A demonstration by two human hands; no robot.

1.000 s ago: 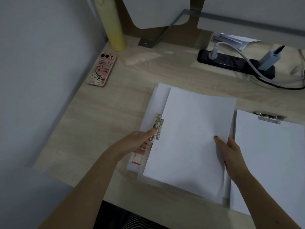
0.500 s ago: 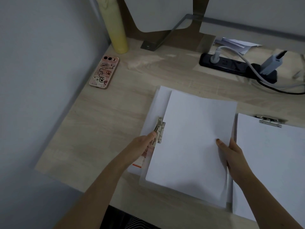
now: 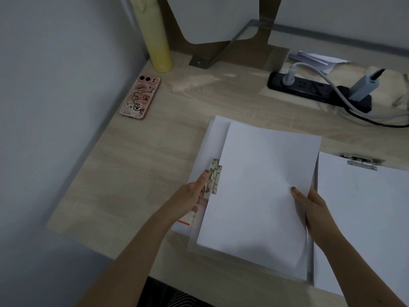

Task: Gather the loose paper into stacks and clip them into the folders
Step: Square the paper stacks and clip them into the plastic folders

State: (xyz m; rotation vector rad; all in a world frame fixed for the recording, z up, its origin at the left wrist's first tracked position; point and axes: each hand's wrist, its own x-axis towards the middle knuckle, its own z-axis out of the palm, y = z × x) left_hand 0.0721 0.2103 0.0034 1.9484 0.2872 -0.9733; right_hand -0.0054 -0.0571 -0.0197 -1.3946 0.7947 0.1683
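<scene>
centre frame | your left hand (image 3: 194,193) pinches clip (image 3: 214,178) | right hand (image 3: 314,209) grips stack (image 3: 261,185) edge | likely light, floppy: support both edges

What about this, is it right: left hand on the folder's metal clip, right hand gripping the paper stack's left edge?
No. In the head view the right hand grips the paper stack at its right edge, not left; the left hand holds the metal clip.
</scene>
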